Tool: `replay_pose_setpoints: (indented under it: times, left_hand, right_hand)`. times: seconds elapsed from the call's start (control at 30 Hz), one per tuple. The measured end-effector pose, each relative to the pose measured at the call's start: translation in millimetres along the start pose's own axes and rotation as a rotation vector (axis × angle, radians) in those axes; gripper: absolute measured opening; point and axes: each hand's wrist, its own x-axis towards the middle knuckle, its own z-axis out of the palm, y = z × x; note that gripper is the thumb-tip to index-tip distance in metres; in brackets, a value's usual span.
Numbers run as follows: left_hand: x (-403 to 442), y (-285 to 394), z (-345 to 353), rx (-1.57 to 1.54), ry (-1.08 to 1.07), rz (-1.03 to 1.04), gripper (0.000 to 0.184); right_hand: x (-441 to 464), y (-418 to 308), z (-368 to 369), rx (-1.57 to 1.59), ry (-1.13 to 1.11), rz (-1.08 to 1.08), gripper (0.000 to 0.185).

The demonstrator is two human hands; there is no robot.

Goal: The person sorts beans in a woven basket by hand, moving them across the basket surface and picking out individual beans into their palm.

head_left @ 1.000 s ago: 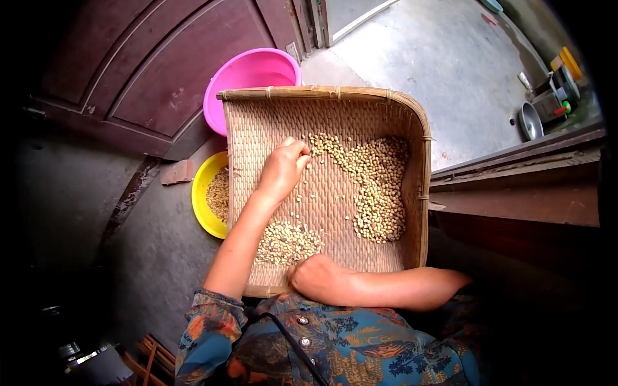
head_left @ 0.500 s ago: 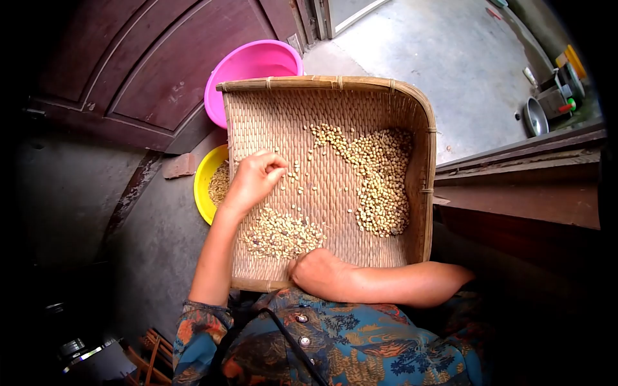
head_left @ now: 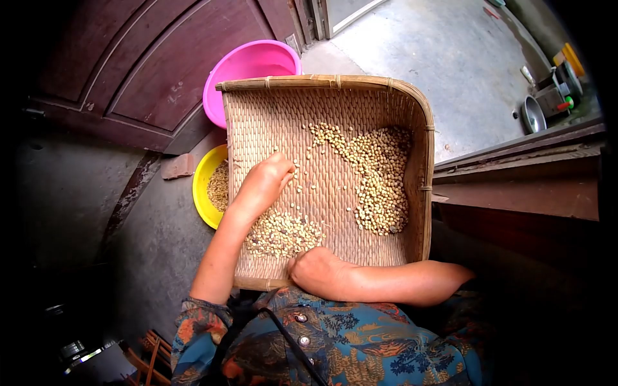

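Observation:
A woven bamboo winnowing basket [head_left: 270, 116] rests in front of my body, its open side to the left. Many pale round beans, like soybeans [head_left: 381, 186], are heaped along its right side. A smaller pile of mixed beans and darker bits [head_left: 286, 235] lies at the near left. My left hand [head_left: 265, 181] is over the left part of the basket, thumb and fingers pinched together at a few scattered beans; what is between them is hidden. My right hand [head_left: 317, 270] is curled closed by the near rim, beside the smaller pile, its fingertips mostly hidden.
Left of the basket stands a yellow basin [head_left: 202, 193] with small light-brown pieces in it. A pink basin [head_left: 215, 83] is behind, near the dark red door [head_left: 187, 64]. A brick [head_left: 177, 166] lies on the floor. A metal bowl [head_left: 533, 114] sits far right beyond the sill.
My left hand has moved slightly right and turned over, its fingers now down at the scattered beans. The right hand has stayed almost still.

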Motion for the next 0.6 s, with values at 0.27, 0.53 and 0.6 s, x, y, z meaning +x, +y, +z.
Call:
replay_pose_setpoints:
  times: [0.27,0.53,0.6]
  left_hand:
    - [1,4,-5,0.027,0.026,-0.002,0.009]
    - [63,8,-126,0.167,0.501,-0.108,0.025]
    - [64,4,-121,0.532,0.6,0.066,0.037]
  right_hand:
    - [-2,-1,4,0.016,0.027,-0.002,0.012]
    - [-1,0,-1,-0.007,0.01,-0.011,0.013]
    - [-2,0,-2,-0.005,0.022,-0.004,0.013]
